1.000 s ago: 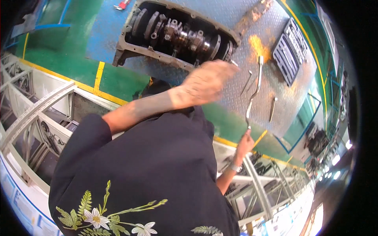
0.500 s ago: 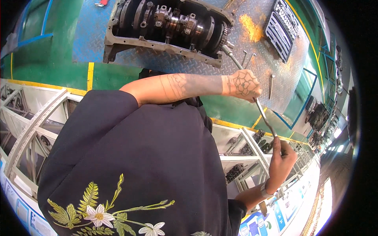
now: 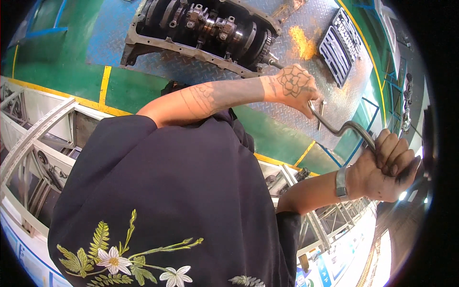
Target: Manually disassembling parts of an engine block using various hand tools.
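A bent steel speed wrench (image 3: 355, 124) runs from the right end of the engine block (image 3: 191, 56) out toward my right side. My left hand (image 3: 295, 88) is closed around its straight shaft, close to the block. Farther out, my right hand (image 3: 389, 165) wraps its fingers around the cranked end, thumb standing off. The socket end (image 3: 273, 62) meets the block beside the toothed wheel (image 3: 264, 50); the fastener there is hidden. Inside the upturned block lies the crankshaft (image 3: 208, 26), with bare metal journals.
The block rests on a chequered metal plate (image 3: 167, 69) over a green floor (image 3: 52, 76). An opened socket case (image 3: 340, 52) stands at the far right, near an orange-yellow stain (image 3: 302, 43). A slim hand tool (image 3: 321, 115) lies past my left hand. White shelving (image 3: 40, 138) is behind me.
My right hand has swung outward and up to the right, turning the crank with it. My left hand stays on the shaft, slightly shifted. The view has moved a little.
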Motion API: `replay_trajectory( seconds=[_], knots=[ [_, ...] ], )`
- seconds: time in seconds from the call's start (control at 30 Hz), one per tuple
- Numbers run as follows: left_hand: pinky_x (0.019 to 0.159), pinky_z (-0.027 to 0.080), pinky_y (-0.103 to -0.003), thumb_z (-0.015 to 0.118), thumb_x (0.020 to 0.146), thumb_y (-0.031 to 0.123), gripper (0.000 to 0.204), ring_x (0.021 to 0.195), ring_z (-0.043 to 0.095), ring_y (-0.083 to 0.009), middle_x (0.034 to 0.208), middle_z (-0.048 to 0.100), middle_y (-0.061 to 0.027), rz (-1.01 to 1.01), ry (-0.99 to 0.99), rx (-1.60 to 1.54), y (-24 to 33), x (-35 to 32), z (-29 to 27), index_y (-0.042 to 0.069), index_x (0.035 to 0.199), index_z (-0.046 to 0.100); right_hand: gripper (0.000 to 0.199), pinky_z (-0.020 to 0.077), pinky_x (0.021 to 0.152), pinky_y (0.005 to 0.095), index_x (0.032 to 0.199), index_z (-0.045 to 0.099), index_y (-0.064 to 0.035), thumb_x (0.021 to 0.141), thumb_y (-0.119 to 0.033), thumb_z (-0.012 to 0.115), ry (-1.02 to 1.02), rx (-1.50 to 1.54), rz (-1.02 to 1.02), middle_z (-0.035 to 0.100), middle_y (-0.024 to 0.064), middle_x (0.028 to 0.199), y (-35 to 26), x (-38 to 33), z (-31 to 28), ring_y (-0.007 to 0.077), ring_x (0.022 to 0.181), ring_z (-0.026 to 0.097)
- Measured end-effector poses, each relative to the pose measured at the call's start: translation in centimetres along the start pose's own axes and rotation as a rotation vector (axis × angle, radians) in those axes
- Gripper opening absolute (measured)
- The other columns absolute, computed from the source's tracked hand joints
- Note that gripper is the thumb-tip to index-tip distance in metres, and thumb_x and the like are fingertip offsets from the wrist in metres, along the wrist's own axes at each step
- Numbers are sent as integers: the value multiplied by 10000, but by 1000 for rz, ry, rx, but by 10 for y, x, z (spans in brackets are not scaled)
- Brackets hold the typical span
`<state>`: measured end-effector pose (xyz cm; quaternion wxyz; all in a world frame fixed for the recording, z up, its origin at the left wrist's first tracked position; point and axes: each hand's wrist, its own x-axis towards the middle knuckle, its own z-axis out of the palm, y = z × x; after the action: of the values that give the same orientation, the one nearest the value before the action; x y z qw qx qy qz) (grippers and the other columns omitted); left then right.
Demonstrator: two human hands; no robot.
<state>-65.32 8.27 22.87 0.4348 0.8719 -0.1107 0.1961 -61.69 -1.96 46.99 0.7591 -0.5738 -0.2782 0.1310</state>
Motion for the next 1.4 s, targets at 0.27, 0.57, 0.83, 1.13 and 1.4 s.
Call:
replay_trajectory(
  seconds=[0.27,0.57,0.83,1.13,1.4],
  knots=[
    [576,499,-441,776,659,594,492,631,654,-333,671,634,-115,134,-150,-55,-4,-2,-10,107,645,706,428,188,545,320,602,315,-181,1018,-254,379,-59,42,-66,259,-15,533,10,18,-6,112,469,174],
    [660,516,-442,738,666,484,385,729,671,-331,695,631,-100,193,-235,8,-10,-1,-18,105,669,672,425,166,509,302,598,297,-186,999,-275,405,122,-6,-155,231,-13,527,18,16,-7,101,456,143],
    [709,525,-440,714,786,389,227,761,664,-305,807,650,-87,-242,310,-104,54,26,11,169,836,692,468,150,465,303,624,330,-183,1065,-338,342,-147,32,-4,265,-30,532,42,37,39,86,444,144],
    [629,522,-443,649,805,369,245,795,669,-302,811,683,-92,-78,592,-184,51,44,16,131,756,682,496,129,483,302,615,293,-188,1086,-338,337,-23,198,-8,231,-31,540,48,28,43,86,452,133],
    [664,543,-473,668,853,335,251,694,660,-370,760,621,-171,102,298,-323,41,9,-9,85,863,649,478,144,464,305,621,294,-184,1075,-321,354,-41,126,98,227,-25,534,46,43,45,92,433,137]
  ],
)
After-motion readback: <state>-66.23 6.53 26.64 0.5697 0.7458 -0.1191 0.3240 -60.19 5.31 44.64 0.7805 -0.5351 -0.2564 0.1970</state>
